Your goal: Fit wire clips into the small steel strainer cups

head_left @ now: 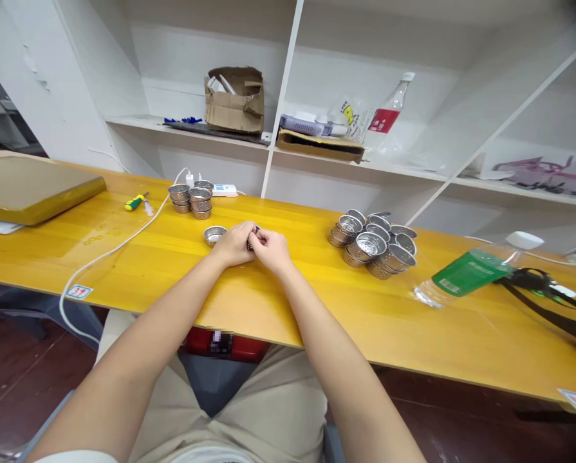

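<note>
My left hand and my right hand meet over the middle of the table, fingers closed around a small perforated metal cup. Only a dark sliver of that cup shows between the fingers. Just left of my left hand, a single perforated metal cup stands on the tabletop with its mouth up. Farther back on the left are short stacks of similar cups. To the right of my right hand is a larger cluster of stacked perforated cups, some of them tilted.
A green-labelled bottle leans at the right, near black straps. A white cable crosses the left side of the yellow table. A green-yellow screwdriver and a flat cardboard box lie left. White shelves rise behind.
</note>
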Demonstrator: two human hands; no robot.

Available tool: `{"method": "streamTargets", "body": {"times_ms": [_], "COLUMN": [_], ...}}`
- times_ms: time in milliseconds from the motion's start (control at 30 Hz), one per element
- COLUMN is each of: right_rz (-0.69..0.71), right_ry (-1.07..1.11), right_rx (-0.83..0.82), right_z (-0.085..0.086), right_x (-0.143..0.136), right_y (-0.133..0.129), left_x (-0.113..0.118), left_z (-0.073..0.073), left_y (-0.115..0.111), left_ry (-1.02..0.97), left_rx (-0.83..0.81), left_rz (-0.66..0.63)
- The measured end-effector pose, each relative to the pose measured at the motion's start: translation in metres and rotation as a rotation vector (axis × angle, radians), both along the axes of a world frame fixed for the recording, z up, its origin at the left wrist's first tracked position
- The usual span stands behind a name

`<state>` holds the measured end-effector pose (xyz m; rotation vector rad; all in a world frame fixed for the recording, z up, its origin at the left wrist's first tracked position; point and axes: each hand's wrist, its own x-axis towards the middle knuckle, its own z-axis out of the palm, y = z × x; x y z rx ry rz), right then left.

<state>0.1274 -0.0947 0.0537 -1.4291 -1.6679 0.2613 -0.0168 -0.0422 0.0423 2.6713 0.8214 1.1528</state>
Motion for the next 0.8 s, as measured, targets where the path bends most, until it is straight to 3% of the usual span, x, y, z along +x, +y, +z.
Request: {"method": "streamTargets", "body": {"times_ms": [433,667,800], "right_rz": [0.149,0.196,0.065], "right_ry": [0.587,1.127,1.005], "right_rx": [-0.17,-0.101,-0.135], "right_z": [0.01,0.026,0.019], "right_x": [0.014,0.029,0.032], "right_y": [0.007,0.007,0.011], "left_x": [0.004,-0.006,-0.026], "left_z": [0.002,0.006,0.011], "left_y": [-0.001,0.007,0.02], "left_ry": [-0.045,-0.224,-0.312], "left_rx": [0.009,0.038,0.035], "left_rz": [-0.095,0.08,0.303]}}
